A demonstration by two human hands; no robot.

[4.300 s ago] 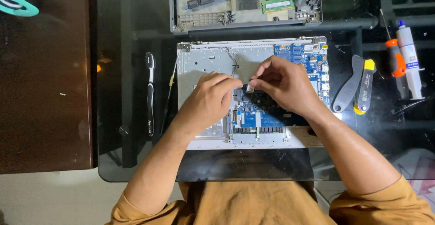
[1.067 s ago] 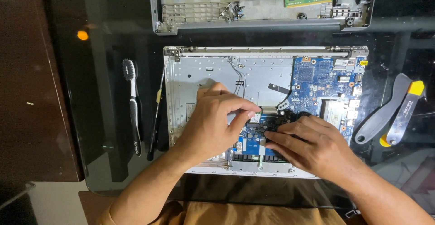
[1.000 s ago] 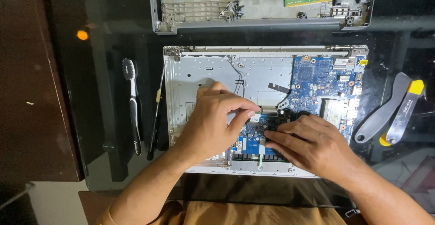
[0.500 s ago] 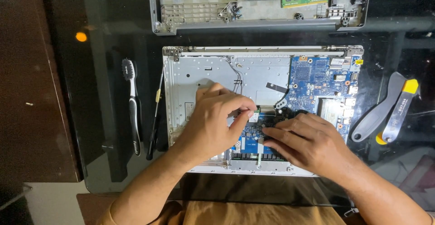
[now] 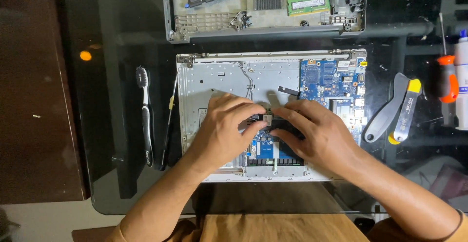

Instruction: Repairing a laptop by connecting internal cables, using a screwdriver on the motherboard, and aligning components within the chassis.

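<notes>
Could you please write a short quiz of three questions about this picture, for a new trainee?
1. True or false: both hands rest on the opened laptop base.
2. Which thing lies left of the laptop base? A. toothbrush B. grey pry tool C. green memory module
3. What do the fingertips of the left hand and the right hand meet at?

Key:
1. True.
2. A.
3. A small square part near the middle of the base, above the blue circuit board.

Dim, warm overhead light; dark surroundings, orange glare spot (image 5: pixel 86 55) on glass, sharp centre.
</notes>
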